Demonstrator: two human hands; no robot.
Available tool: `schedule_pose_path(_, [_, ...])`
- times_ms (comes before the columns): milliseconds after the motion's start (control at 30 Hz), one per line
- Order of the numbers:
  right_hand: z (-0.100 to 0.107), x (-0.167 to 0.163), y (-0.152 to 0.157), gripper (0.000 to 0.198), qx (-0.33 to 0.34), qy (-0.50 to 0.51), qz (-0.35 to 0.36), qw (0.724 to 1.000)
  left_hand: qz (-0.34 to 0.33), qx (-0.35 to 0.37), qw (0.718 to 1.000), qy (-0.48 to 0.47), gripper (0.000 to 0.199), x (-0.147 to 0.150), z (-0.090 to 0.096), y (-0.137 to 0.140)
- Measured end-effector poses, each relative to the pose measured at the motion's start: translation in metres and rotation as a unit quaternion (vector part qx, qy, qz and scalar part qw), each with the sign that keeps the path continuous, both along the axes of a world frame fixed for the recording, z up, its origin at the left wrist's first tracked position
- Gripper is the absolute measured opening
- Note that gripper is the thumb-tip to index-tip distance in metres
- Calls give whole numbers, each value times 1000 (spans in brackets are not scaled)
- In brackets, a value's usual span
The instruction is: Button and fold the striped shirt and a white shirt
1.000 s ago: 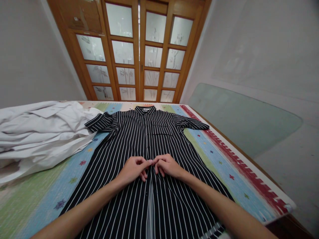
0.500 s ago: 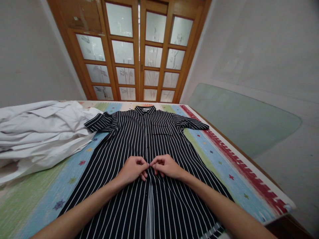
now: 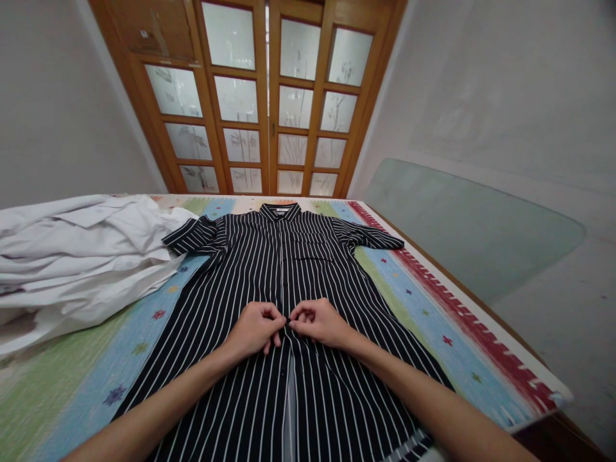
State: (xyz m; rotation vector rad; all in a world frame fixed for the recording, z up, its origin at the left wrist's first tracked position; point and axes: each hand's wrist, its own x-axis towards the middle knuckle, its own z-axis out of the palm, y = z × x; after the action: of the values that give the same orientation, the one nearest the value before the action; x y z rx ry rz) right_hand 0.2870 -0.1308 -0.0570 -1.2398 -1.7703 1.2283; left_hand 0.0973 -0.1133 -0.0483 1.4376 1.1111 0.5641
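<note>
A black short-sleeved shirt with white stripes lies face up, its collar at the far end and its sleeves spread. My left hand and my right hand meet at its front placket, below the middle. Each pinches the cloth there between thumb and fingers, and the fingertips almost touch. The button between them is too small or too covered to make out. Lower down, a small dark button shows, and the front edges part over a pale strip.
White crumpled cloth is heaped on the left, touching the shirt's sleeve. The table's colourful striped cover shows around the shirt. A greenish glass panel is at the right wall, and wooden glazed doors stand behind.
My hands stay at the same spot on the placket. The fingers have shifted slightly, and a bit of dark cloth now stands up between the fingertips.
</note>
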Motion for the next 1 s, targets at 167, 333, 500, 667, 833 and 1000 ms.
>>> schedule_pose_path(167, [2, -3, -3, 13, 145, -67, 2, 987, -5, 6, 1000, 10, 15, 0, 3, -1])
schedule_pose_path(333, [5, -6, -7, 15, 256, -150, 18, 955, -18, 24, 999, 39, 14, -3, 7, 0])
schedule_pose_path(500, [6, -6, -8, 10, 289, -228, 12, 930, -41, 206, 972, 105, 15, -7, 10, 1])
schedule_pose_path(667, [11, -5, -10, 8, 310, -283, 18, 907, -61, 308, 935, 162, 15, -8, 16, -2])
schedule_pose_path(833, [25, 0, -25, 14, 303, -253, 44, 918, -93, 312, 921, 216, 14, -19, 22, -23])
schedule_pose_path(1000, [35, -5, -58, 12, 228, -280, 111, 926, -165, 305, 909, 233, 9, -31, 22, -53])
